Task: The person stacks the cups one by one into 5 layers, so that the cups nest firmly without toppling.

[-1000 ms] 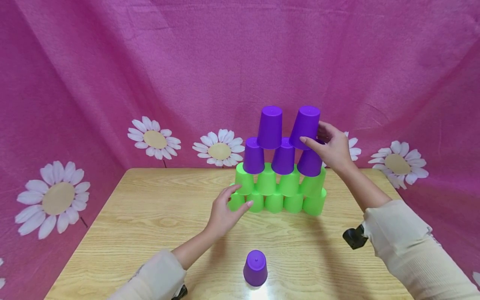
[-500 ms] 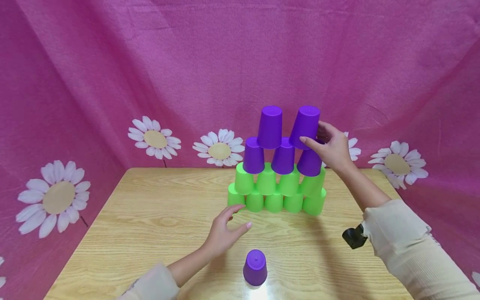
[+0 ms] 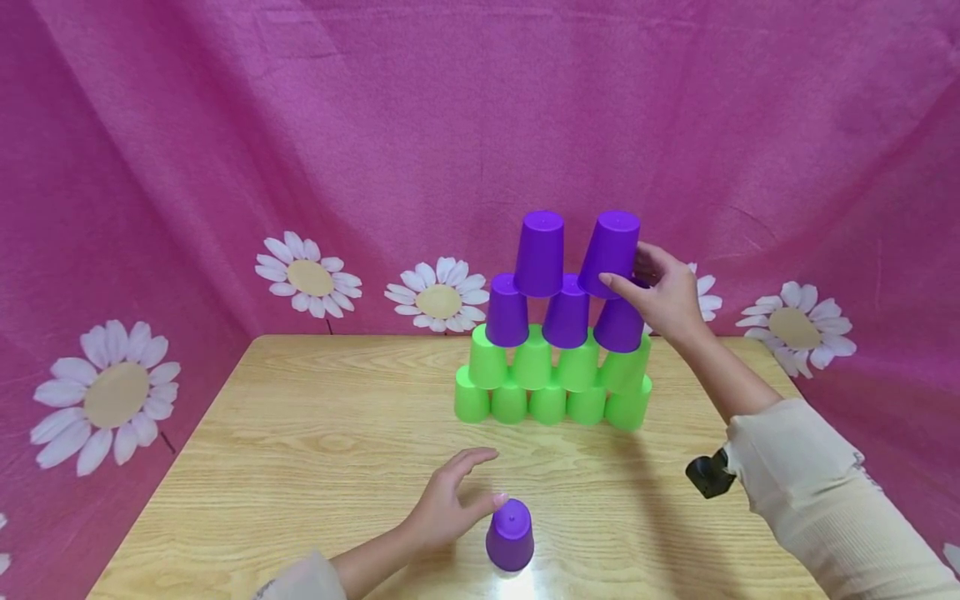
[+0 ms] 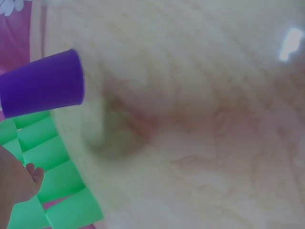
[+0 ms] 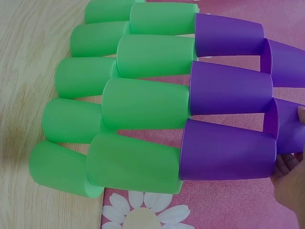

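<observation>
Green and purple upside-down cups form a stacked wall at the back right of the table. My right hand (image 3: 667, 296) grips the upper right purple cup (image 3: 617, 250) between thumb and fingers, with the cup resting across two purple cups of the row below. Beside it stands another upper purple cup (image 3: 542, 254). Near the front edge, a single purple cup (image 3: 510, 537) stands upside down on the wood. My left hand (image 3: 442, 508) is just left of that cup, its fingers spread and its thumb tip overlapping the cup's top edge. The left wrist view is largely blurred.
Under the purple rows are two rows of green cups (image 3: 532, 358), the lowest on the wooden table (image 3: 337, 400). A pink cloth with daisies (image 3: 438, 302) hangs behind the table. A black device (image 3: 708, 475) sits at my right sleeve.
My left hand has come down and toward the front, from beside the green cups to the single purple cup. The right hand and its cup have stayed in place.
</observation>
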Available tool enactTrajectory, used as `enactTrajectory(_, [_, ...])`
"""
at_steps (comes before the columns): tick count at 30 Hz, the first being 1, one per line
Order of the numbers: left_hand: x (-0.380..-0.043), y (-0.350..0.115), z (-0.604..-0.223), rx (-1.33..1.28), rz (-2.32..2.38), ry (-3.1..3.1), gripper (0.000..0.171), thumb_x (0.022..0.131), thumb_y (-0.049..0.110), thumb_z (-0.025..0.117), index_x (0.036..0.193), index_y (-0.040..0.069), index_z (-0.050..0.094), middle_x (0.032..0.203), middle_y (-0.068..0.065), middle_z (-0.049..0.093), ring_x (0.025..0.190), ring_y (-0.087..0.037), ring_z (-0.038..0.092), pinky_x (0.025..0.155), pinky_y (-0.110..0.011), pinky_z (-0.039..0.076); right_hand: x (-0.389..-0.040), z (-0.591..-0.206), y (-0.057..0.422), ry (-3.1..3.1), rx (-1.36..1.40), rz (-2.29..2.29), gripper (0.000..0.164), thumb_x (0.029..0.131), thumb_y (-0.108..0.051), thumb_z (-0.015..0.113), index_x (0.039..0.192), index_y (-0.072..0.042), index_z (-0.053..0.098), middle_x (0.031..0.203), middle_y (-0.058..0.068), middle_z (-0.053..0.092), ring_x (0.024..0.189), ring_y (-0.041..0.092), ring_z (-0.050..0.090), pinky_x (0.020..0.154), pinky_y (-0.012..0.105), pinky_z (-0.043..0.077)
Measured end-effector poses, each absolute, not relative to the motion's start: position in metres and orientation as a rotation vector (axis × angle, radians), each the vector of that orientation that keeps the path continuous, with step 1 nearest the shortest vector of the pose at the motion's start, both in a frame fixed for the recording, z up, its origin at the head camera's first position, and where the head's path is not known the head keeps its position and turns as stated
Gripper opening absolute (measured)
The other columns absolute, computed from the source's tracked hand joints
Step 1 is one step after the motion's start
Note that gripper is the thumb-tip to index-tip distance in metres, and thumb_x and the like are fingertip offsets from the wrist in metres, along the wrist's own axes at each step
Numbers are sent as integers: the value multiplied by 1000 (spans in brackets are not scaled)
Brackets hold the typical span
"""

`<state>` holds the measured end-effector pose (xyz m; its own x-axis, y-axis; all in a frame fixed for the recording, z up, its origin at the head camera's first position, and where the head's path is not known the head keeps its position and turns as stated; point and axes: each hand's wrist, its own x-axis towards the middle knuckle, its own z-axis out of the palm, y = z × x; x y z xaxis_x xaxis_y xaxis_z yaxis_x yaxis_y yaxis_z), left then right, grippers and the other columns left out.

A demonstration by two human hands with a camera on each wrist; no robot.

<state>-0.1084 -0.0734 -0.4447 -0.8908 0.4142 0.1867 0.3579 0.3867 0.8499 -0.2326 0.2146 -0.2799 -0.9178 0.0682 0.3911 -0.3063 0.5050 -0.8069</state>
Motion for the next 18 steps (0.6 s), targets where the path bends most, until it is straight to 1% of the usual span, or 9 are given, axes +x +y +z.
enactTrajectory(3, [-103, -75, -450, 722, 1553, 2531, 53, 84, 28, 67, 126, 0, 52, 130, -12, 55, 124, -32, 48, 103, -53, 39, -233, -280, 215, -2384, 194, 1381, 56, 83, -17, 69, 132, -2, 48, 118, 22, 61, 88, -5, 51, 97, 41, 47])
enactTrajectory(8, [-95, -75, -457, 726, 1567, 2490, 54, 83, 30, 69, 126, 2, 53, 129, -9, 56, 121, -32, 50, 98, -52, 44, -233, -281, 215, -2384, 191, 1379, 56, 83, -17, 69, 132, -2, 48, 119, 22, 61, 89, -4, 52, 97, 41, 47])
enactTrajectory(15, [-90, -74, -470, 811, 1586, 2445, 54, 80, 28, 73, 123, 2, 54, 123, -12, 59, 111, -32, 53, 94, -42, 49, -233, -282, 215, -2394, 178, 1379, 57, 83, -19, 69, 133, -3, 47, 120, 21, 60, 91, -1, 52, 96, 40, 48])
enactTrajectory(18, [-88, -73, -476, 856, 1599, 2437, 53, 79, 28, 74, 121, 3, 55, 119, -11, 61, 108, -26, 55, 93, -37, 50, -233, -281, 215, -2396, 175, 1382, 57, 83, -20, 68, 134, -3, 47, 120, 21, 60, 92, 0, 53, 96, 40, 48])
